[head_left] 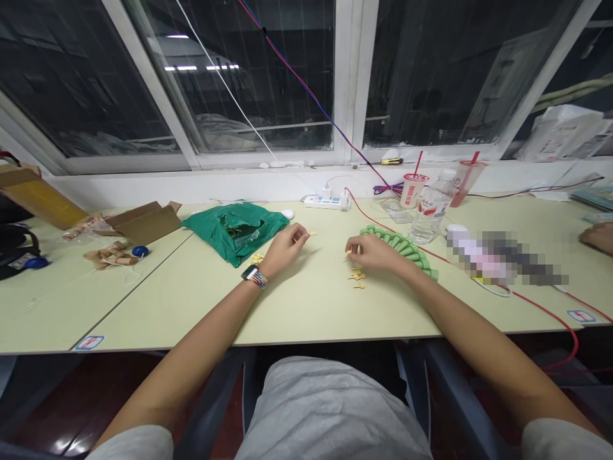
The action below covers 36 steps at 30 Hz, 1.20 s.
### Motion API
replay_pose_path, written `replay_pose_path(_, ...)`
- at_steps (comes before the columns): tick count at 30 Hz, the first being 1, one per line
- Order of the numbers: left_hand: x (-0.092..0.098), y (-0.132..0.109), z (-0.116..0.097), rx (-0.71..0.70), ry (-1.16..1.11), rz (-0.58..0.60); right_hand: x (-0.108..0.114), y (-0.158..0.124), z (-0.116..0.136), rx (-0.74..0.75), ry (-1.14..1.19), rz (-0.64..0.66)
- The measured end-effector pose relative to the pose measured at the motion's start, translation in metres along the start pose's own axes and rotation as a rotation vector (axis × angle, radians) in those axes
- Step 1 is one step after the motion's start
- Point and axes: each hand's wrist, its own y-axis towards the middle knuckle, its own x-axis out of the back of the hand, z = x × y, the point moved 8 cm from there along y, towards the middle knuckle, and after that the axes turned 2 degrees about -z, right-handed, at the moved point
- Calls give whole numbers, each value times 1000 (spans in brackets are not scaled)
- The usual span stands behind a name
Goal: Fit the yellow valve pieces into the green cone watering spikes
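My left hand [286, 246], with a watch on its wrist, pinches a small yellow peg-like piece [313, 234] above the middle of the table. Opposite it, my right hand [371, 250] has thumb and fingertips closed on another small yellow piece [348, 252], mostly covered by the fingers. Several loose yellow pieces [357, 275] lie just below the right hand. A second small heap of yellow pieces [257, 259] sits beside the left wrist. Behind the right hand and forearm, green plastic parts [400, 243] are laid out in a fan, partly hidden.
A torn green plastic bag [211, 225] lies left of my hands. Further left are a cardboard box [143, 223] and a wooden toy [110, 255] with a blue ball [140, 251]. A power strip [328, 202], drink cup [412, 190], water bottle [431, 211] and red cable [541, 303] are behind and right.
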Motion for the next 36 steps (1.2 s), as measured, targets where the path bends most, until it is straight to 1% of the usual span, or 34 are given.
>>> replay_pose_path(2,11,3,14,-5,76,0,-1,-2,-10,-58,-43,75)
replay_pose_path(5,23,6,36,5,182,27,0,-5,-15,-105,-73,130)
replay_pose_path(8,29,6,55,74,244,58,-1,-8,-14,-120,-81,176)
replay_pose_path(11,28,6,64,126,288,103,0,-10,-13,-134,-83,212)
replay_pose_path(15,25,5,66,131,359,160,2,-11,-13,-144,-75,214)
replay_pose_path(19,24,5,64,63,445,138,2,-8,-15,-123,-48,187)
replay_pose_path(21,20,5,62,34,425,149,0,-7,-17,-98,-13,184)
replay_pose_path(27,5,2,55,-15,335,257,-6,-3,-20,-49,56,185)
replay_pose_path(33,4,2,51,-30,316,263,-13,-3,-13,-33,144,211)
replay_pose_path(36,4,3,50,-42,314,260,-11,-3,-12,-39,136,194)
